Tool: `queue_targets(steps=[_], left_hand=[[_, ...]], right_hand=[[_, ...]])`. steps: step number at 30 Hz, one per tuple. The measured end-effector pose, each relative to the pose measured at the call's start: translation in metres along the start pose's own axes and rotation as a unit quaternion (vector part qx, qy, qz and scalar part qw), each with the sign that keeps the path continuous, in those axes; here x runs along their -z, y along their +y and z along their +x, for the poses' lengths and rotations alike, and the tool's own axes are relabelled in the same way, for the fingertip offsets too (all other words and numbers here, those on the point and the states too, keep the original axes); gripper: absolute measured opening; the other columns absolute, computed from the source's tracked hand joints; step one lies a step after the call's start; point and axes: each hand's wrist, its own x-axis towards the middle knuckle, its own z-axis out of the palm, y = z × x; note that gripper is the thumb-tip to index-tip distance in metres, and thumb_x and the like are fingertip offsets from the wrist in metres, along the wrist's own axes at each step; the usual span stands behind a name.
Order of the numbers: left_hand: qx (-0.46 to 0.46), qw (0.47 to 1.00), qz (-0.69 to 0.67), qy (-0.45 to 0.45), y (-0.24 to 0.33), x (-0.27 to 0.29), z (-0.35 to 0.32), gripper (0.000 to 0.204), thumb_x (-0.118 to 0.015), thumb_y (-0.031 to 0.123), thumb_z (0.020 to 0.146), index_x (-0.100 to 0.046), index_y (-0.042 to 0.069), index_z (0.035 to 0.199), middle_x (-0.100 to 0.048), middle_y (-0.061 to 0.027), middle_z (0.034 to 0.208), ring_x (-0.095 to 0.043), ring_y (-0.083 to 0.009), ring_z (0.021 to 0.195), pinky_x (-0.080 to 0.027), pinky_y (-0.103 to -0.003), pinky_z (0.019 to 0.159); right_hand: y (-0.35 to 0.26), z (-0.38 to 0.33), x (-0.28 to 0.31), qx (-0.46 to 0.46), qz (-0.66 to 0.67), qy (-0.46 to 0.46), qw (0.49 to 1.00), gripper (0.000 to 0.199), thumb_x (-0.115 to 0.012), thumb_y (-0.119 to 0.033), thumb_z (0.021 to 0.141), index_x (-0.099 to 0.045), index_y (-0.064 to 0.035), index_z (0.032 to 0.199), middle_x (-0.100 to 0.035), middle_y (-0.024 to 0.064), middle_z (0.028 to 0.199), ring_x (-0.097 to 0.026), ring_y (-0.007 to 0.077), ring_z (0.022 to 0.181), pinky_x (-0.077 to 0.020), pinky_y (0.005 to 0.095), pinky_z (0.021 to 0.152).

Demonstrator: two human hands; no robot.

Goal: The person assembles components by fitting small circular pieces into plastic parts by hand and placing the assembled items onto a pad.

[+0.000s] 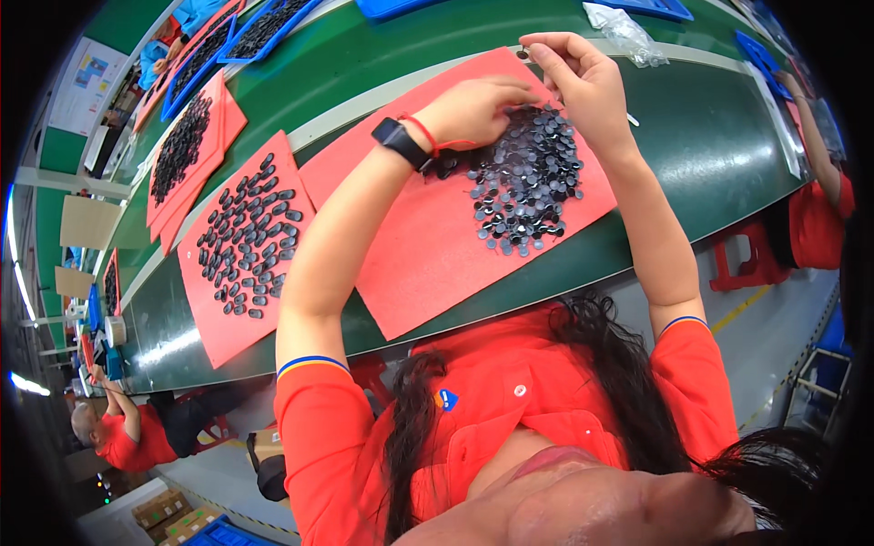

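A heap of small round black and grey discs [533, 187] lies on a red foam mat [414, 273] in front of me. My left hand [478, 109], wearing a dark watch and a red cord, reaches over the heap's upper left edge; its fingers are blurred and partly hidden. Held up beyond the heap, my right hand [583, 86] pinches a small dark disc [523, 54] between thumb and fingertips. A few black oblong pieces [444, 166] sit under my left wrist, partly covered.
On the left, another red mat [223, 341] carries rows of black oblong parts [250, 232]. Farther back are more loaded mats [182, 150] and blue trays [264, 32]. A clear plastic bag [626, 35] lies at the far side of the green table [728, 127]. Other people sit at both ends.
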Motion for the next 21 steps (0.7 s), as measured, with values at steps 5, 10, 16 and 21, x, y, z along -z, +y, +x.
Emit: queue_targets(steps=[5,10,16,21], left_hand=[[-0.021,0.998,-0.005,-0.052,0.001,-0.007,0.008,0.028,-0.056,0.006,0.069,-0.066,0.008,0.095,-0.061,-0.0102,0.1,-0.056,-0.0272,0.097,-0.045,-0.036,0.087],[0.023,0.997,0.036,-0.066,0.005,0.016,-0.01,0.014,-0.06,0.006,0.069,-0.066,0.006,0.081,-0.061,-0.0101,0.086,-0.057,-0.027,0.086,-0.046,-0.037,0.079],[0.18,0.984,0.0,-0.015,0.014,0.037,-0.038,0.012,-0.06,0.002,0.071,-0.066,0.002,0.082,-0.065,-0.0103,0.078,-0.063,-0.0225,0.073,-0.05,-0.03,0.068],[0.252,0.967,-0.04,0.023,0.028,0.045,-0.051,0.013,-0.064,0.008,0.076,-0.066,0.001,0.087,-0.067,-0.0094,0.078,-0.064,-0.0164,0.067,-0.051,-0.026,0.063]], right_hand=[[0.005,0.002,-0.003,0.033,-0.017,0.004,0.999,0.017,-0.057,-0.013,0.087,-0.064,-0.002,0.099,-0.061,-0.0016,0.077,-0.044,-0.0006,0.058,-0.0343,0.0146,0.049],[0.003,-0.002,-0.001,0.044,-0.054,-0.021,0.997,0.015,-0.057,-0.01,0.087,-0.064,-0.0019,0.098,-0.064,0.0005,0.082,-0.043,-0.0001,0.06,-0.0346,0.015,0.051],[0.002,-0.005,-0.005,0.07,-0.052,-0.021,0.996,0.015,-0.059,-0.011,0.086,-0.065,-0.0009,0.095,-0.063,0.0019,0.079,-0.05,0.0025,0.064,-0.0399,0.0171,0.056],[-0.005,-0.009,-0.007,0.033,-0.055,-0.063,0.996,0.015,-0.057,-0.009,0.087,-0.063,-0.0002,0.097,-0.063,0.0016,0.085,-0.054,0.0029,0.074,-0.0397,0.016,0.059]])
